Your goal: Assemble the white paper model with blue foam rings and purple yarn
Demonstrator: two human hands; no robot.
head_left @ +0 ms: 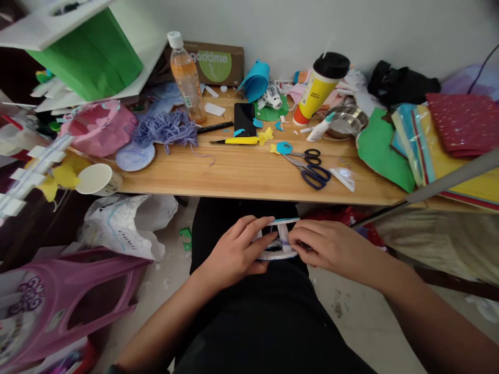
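Note:
Above my lap, in front of the table edge, I hold a small white paper craft piece with a flat blue-edged top, a rounded base and white uprights between them. My left hand is wrapped round its left side, thumb reaching into the gap and fingers on the top. My right hand pinches its right side near an upright, fingers pressed together. The fingertips hide part of that side. On the table beyond lie scissors with dark blue handles, a smaller pair of scissors and a yellow utility knife.
Across the table stand a drink bottle, a yellow cup with black lid, purple yarn, a phone and a metal bowl. A grey pole slants in at right. A pink stool lies lower left.

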